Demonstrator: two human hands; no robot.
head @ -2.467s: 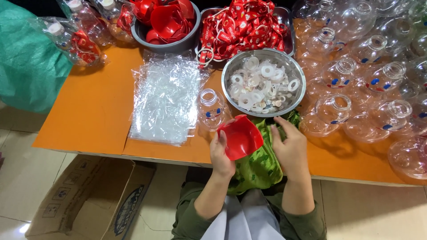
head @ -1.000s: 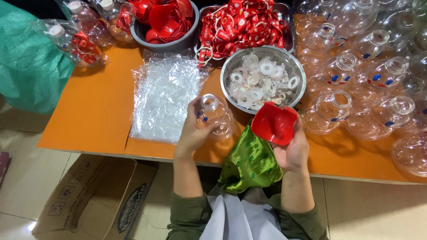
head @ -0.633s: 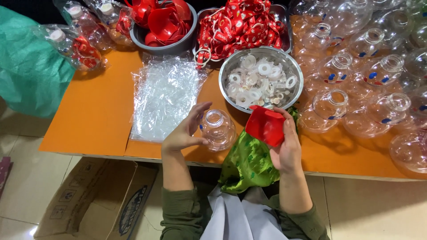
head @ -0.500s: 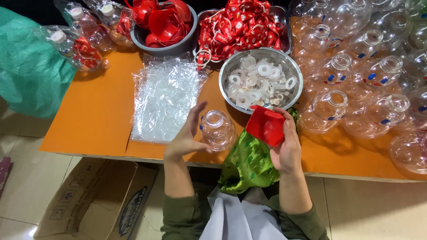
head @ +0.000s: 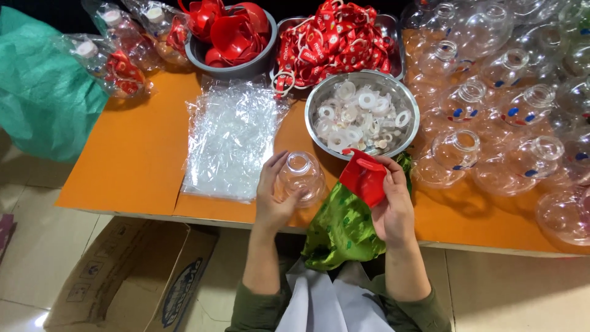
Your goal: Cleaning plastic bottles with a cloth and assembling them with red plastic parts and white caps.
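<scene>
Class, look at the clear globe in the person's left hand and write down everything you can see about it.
The clear globe looks like thin see-through plastic, round-bodied with a short open neck that faces up toward the camera. It appears empty. The left hand cups it from the left and below, fingers curled round its side, just above the near edge of the orange table. It sits beside the plastic bags and does not touch the red cap in the right hand.

The bottle (head: 301, 178) in my left hand (head: 275, 195) is clear, and the cap piece (head: 364, 177) in my right hand (head: 393, 209) is red. The table (head: 141, 154) is orange, the cloth (head: 343, 227) is green with small dark figures.
</scene>
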